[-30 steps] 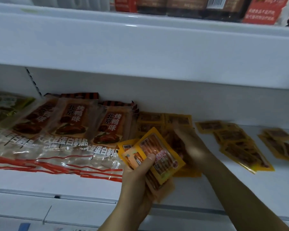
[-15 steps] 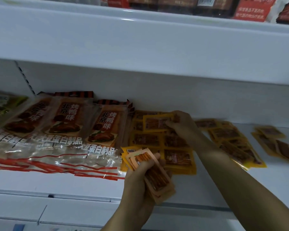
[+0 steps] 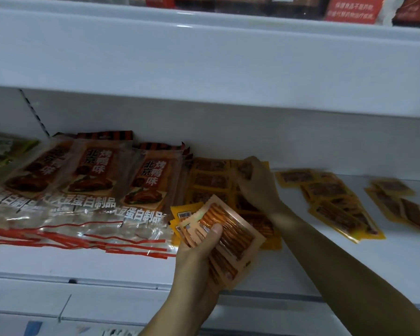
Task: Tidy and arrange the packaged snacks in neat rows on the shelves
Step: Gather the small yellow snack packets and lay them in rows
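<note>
Snack packets in left hand: a fanned stack of small orange packets (image 3: 224, 241), long axis running from upper left to lower right, top edges toward the shelf's back.
Left hand: the left hand (image 3: 199, 260) is closed around the stack, thumb pressed across the top packet's face, fingers hidden beneath.
Right hand: the right hand (image 3: 257, 187) reaches deep onto the shelf, fingers curled and pinching a yellow packet (image 3: 245, 169) at the back of the row; the forearm crosses the shelf's front edge.
Yellow row: flat yellow packets (image 3: 210, 180) lie in columns under and left of the right hand, long sides running left to right, touching one another.
Loose packets: more yellow packets (image 3: 335, 207) lie scattered and overlapping to the right, skewed at mixed angles; a further small group (image 3: 403, 204) lies near the right edge.
Large bags: clear bags with red print (image 3: 87, 190) lean back in a row on the left, just beside the yellow row.
Shelf: white shelf (image 3: 349, 267); another shelf above (image 3: 204, 57) carries red and dark packs, blurred.
</note>
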The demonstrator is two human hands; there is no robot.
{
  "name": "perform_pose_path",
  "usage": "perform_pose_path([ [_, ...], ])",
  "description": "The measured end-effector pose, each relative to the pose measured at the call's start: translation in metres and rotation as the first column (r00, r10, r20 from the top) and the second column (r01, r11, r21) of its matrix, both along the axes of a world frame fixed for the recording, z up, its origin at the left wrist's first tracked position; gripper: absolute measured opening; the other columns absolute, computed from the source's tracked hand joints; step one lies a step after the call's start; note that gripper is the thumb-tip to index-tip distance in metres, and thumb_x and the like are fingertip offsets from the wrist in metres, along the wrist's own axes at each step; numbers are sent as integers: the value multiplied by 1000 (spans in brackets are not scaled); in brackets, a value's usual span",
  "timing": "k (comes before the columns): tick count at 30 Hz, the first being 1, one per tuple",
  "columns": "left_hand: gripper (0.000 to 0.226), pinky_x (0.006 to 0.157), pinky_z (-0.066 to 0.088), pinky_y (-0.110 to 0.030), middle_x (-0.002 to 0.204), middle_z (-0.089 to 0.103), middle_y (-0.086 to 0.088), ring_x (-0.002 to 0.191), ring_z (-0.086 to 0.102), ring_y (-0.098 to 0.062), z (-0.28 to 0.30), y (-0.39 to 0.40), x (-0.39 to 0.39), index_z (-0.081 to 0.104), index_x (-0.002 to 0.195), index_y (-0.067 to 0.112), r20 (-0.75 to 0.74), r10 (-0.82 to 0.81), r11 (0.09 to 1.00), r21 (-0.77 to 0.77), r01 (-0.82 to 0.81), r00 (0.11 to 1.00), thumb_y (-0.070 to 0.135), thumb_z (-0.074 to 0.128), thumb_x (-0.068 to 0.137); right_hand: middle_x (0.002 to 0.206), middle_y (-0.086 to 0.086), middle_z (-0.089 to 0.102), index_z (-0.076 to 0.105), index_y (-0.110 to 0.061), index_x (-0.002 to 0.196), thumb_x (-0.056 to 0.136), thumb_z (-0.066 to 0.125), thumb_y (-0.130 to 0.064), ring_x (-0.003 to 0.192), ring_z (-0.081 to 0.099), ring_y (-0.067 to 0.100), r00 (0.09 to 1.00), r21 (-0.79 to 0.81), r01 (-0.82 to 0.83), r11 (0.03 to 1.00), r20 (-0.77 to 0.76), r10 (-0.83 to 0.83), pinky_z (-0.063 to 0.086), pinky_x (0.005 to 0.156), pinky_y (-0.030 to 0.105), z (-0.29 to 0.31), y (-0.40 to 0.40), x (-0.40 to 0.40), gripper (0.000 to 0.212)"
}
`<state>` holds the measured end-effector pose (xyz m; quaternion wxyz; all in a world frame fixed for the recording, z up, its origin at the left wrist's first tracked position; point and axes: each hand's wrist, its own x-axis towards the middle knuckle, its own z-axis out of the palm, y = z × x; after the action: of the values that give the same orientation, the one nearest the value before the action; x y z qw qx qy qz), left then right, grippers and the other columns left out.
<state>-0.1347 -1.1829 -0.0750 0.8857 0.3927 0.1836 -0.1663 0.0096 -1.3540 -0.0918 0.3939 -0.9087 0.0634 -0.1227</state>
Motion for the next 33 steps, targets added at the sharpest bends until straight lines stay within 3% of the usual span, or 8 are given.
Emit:
perform_pose_path([
  [6,37,76,62,-48,105,78,-12,89,77,-29,2,-10,3,66,121,20,36,86,996,17,-86,996,12,70,85,88,1,74,72,-11,103,94,65,-48,77,70,16,938,549,-163,820,-170,301,53,66,27,28,-1,-104,38],
  [9,35,81,61,-51,109,77,-13,96,76,-31,-1,-15,5,65,125,19,54,97,992,72,-101,994,11,68,91,91,1,76,74,-18,103,90,77,-24,76,72,13,906,486,-293,823,-133,402,51,59,23,22,-4,-126,15],
  [14,22,72,60,-42,88,77,-10,74,75,-25,-3,-17,3,68,112,14,10,137,989,60,-138,990,10,71,90,77,-6,73,77,-22,94,92,73,-13,70,68,9,980,420,-163,893,-38,197,50,62,26,20,-15,-96,9],
  [18,29,72,58,-42,85,72,-15,70,70,-24,0,-8,-3,68,115,5,-56,104,989,-99,-109,993,8,62,87,80,-20,64,78,-28,103,98,67,-23,72,60,-3,989,12,-108,994,106,106,42,66,14,32,-11,-54,14],
  [24,38,96,52,-60,116,74,-18,104,75,-31,5,0,-12,66,126,3,-70,31,987,-153,-41,997,8,54,90,117,-7,59,76,-29,115,101,60,-29,110,55,15,945,-443,-271,854,49,325,38,79,19,3,22,-40,21],
  [27,37,106,44,-66,118,74,-18,110,72,-32,5,3,-17,69,127,8,-56,20,995,-101,-25,998,16,58,93,120,-6,56,74,-30,117,96,63,-25,119,51,19,941,-474,-297,829,4,340,49,90,33,-7,27,-42,24],
  [31,29,71,58,-62,105,77,-19,85,76,-36,3,1,-20,72,117,15,-58,70,998,5,-70,996,20,67,89,125,-9,50,69,-33,119,97,55,-37,125,41,16,933,-469,-358,807,-145,330,42,102,34,-7,24,-47,26],
  [33,23,74,60,-62,101,78,-18,82,77,-34,4,-3,-21,70,113,16,-52,107,994,16,-107,993,16,67,91,116,-14,51,69,-32,117,102,50,-38,118,45,8,938,-340,-346,875,-88,336,40,101,29,-2,19,-57,25],
])
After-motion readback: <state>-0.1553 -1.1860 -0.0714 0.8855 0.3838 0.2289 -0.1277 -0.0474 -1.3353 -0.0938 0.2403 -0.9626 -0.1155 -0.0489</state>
